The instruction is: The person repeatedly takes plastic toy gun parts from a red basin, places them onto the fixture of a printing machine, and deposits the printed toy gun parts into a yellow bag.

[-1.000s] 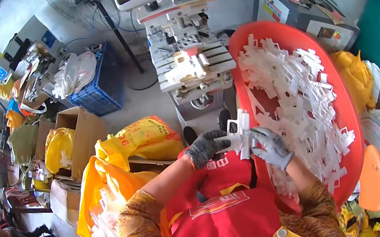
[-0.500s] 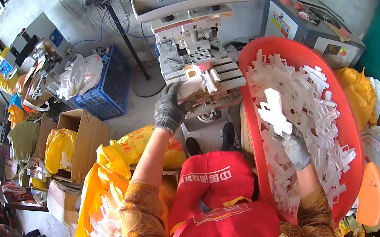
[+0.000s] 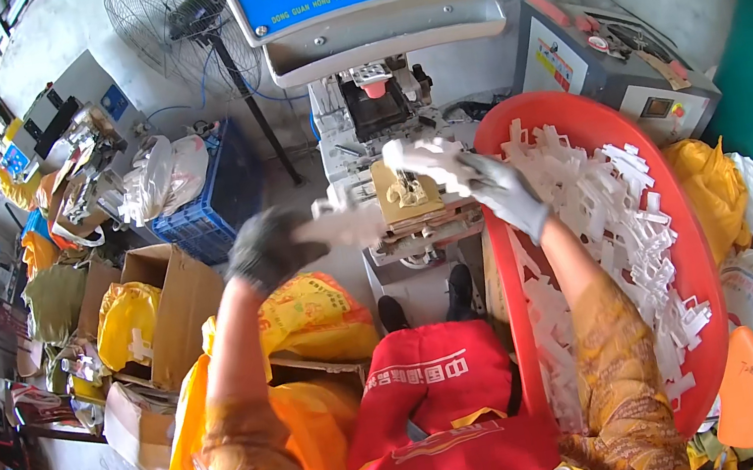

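tub (image 3: 706,277) right of machine (image 3: 387,122), crate (image 3: 219,197) seemingly left

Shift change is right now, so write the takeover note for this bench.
Left hand: gloved, holding a white plastic part just left of the machine's fixture.
Right hand: gloved, fingers on a white part over the tan fixture plate.
Red tub at the right holds a heap of loose white parts.
Yellow bag lies at the left, with white parts in the orange bag below.
Done: cannot tell the count. Left: the tub's heap.
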The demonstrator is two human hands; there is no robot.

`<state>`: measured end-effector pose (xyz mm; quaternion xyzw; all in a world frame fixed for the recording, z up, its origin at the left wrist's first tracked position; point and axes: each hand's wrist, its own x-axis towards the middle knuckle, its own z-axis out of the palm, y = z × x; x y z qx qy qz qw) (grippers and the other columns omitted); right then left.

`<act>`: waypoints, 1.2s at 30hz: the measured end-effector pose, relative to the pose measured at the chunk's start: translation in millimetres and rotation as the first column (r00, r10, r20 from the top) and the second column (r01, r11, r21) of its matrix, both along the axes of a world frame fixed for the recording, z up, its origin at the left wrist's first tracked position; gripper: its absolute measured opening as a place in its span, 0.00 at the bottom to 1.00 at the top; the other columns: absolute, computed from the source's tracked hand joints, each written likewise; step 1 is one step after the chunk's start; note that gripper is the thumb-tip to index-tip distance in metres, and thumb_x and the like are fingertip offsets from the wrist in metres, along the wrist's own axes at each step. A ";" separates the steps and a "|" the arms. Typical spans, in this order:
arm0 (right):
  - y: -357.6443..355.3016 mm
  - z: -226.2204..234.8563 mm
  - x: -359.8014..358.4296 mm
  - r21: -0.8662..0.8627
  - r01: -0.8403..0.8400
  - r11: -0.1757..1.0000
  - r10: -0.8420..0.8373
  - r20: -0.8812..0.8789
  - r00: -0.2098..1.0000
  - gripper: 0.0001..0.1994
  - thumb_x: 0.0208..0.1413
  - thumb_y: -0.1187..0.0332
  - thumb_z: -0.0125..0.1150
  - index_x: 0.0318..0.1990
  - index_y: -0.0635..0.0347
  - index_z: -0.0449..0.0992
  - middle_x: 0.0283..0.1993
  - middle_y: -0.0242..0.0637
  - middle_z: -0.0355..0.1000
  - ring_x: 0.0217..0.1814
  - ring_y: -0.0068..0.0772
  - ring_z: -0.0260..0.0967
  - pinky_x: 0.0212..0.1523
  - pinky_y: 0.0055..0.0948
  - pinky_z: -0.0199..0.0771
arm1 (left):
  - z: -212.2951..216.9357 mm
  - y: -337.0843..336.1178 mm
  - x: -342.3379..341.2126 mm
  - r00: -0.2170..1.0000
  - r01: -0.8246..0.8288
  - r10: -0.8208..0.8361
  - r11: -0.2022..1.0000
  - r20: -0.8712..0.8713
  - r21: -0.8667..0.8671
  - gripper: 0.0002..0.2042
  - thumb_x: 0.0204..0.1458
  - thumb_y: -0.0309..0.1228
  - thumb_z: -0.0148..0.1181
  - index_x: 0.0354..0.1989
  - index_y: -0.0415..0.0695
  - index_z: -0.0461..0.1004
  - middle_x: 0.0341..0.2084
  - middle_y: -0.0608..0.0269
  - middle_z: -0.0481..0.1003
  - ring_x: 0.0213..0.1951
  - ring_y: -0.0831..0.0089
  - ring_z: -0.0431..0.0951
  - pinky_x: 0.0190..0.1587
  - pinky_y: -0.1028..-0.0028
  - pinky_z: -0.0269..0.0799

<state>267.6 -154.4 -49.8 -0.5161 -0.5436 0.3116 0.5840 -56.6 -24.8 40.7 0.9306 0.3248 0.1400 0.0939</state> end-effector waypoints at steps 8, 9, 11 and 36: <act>47.6 28.8 -8.6 0.052 -0.094 0.994 -0.017 0.940 0.340 0.18 0.52 0.71 0.51 0.52 0.59 0.66 0.44 0.41 0.69 0.43 0.39 0.68 0.44 0.32 0.70 | -27.2 -83.4 -254.6 0.878 -0.429 0.475 0.833 0.053 -0.348 0.21 0.33 0.28 0.64 0.40 0.35 0.73 0.33 0.54 0.76 0.37 0.67 0.75 0.42 0.70 0.69; 49.7 18.0 -6.4 0.018 -0.293 0.956 0.184 0.741 0.646 0.19 0.53 0.71 0.51 0.54 0.59 0.64 0.44 0.38 0.69 0.42 0.34 0.68 0.42 0.29 0.70 | -24.2 -104.3 -273.8 0.828 -0.482 0.557 0.761 0.057 -0.434 0.22 0.32 0.25 0.63 0.42 0.34 0.72 0.34 0.53 0.76 0.38 0.64 0.75 0.44 0.69 0.68; 50.9 -2.9 -25.2 -0.088 -0.282 0.955 0.280 -0.030 0.960 0.20 0.52 0.71 0.53 0.54 0.59 0.63 0.46 0.37 0.68 0.42 0.29 0.67 0.40 0.27 0.70 | -62.0 -127.0 -377.6 0.841 -0.541 0.522 0.803 -0.144 -0.249 0.22 0.36 0.21 0.62 0.45 0.35 0.70 0.38 0.51 0.75 0.42 0.60 0.75 0.48 0.66 0.68; -293.1 -147.8 40.9 -0.824 0.567 -0.012 -0.307 0.542 0.782 0.37 0.53 0.40 0.36 0.66 0.49 0.44 0.69 0.47 0.38 0.71 0.48 0.32 0.68 0.39 0.34 | -73.9 -75.8 -135.2 0.979 -0.187 0.206 0.886 -0.002 -0.424 0.17 0.43 0.25 0.59 0.44 0.38 0.72 0.37 0.57 0.75 0.41 0.67 0.74 0.45 0.71 0.68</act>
